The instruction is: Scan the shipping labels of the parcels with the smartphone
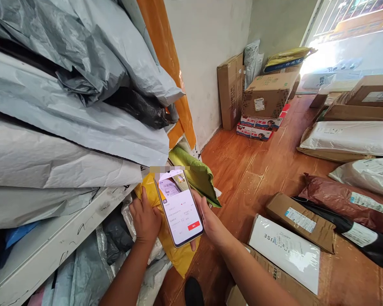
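Observation:
My right hand (210, 221) grips a smartphone (178, 208) upright, its lit screen showing a scanning app with a red button. My left hand (145, 219) is closed on the edge of a yellow mailer bag (175, 253) that sticks out from the lower shelf. A green mailer bag (194, 174) lies just above and behind the phone. Both forearms reach in from the bottom of the view.
A white shelf (51, 242) on the left is stacked with grey, white and black poly mailers (67, 140). Cardboard boxes (268, 93) stand by the far wall. Parcels and bags (344, 204) lie over the wooden floor (252, 170) at right.

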Action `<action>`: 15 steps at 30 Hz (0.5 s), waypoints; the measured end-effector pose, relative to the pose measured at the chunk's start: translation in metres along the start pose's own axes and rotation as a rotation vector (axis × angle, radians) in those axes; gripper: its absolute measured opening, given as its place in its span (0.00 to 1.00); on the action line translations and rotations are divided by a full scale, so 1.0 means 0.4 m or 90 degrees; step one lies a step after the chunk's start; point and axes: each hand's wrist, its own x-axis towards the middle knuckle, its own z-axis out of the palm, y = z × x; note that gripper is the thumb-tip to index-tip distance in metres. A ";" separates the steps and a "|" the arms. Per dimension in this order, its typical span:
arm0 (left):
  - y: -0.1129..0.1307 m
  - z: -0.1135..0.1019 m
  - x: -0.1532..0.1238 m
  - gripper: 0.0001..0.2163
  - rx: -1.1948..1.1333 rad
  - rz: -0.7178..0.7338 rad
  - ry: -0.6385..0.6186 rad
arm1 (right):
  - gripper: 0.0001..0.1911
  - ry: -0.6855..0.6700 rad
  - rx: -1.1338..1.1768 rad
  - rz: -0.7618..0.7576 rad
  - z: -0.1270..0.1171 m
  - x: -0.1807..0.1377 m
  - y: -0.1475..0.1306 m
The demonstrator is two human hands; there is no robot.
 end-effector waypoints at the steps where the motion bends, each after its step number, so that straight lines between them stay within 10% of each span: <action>1: 0.000 0.001 0.000 0.27 0.005 0.004 -0.001 | 0.39 -0.006 0.001 -0.002 -0.002 -0.011 0.002; 15: 0.009 -0.001 -0.006 0.30 0.004 -0.019 -0.042 | 0.53 0.028 0.050 0.088 0.009 -0.183 0.029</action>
